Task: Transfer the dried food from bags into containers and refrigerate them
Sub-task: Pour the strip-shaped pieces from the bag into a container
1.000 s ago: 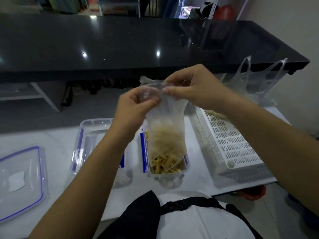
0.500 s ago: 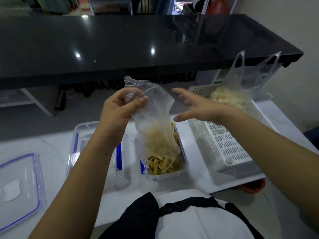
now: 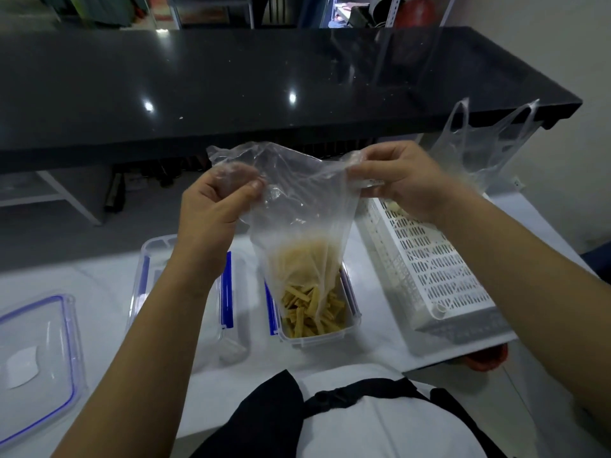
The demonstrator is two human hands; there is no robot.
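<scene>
— How many bags are there?

— Two. One clear bag [image 3: 297, 206] is held up over the middle of the white surface [image 3: 373, 338]. A second clear bag with handles [image 3: 486, 150] stands at the far end of the single white perforated basket [image 3: 433, 272] on the right.

— And the hands?

— Both are on the first bag. The left hand [image 3: 215, 206] pinches its top left edge between thumb and curled fingers; the right hand [image 3: 396, 180] pinches the top right edge, so the bag's mouth is stretched between them.

— Where is the dried food?

— Yellow dried strips [image 3: 314, 312] lie in one clear container [image 3: 317, 325] with blue clips, directly below the bag. The bag's lower end hangs down into that container, and more of the strips show through the plastic there.

— Any other containers?

— One more clear container with blue clips [image 3: 155, 259], just left of the filled one and partly hidden by the left forearm; I cannot tell what is in it. One blue-rimmed lid [image 3: 36, 352] lies flat at the far left of the surface.

— Anything behind?

— One long black counter [image 3: 264, 81], raised above the white surface.
</scene>
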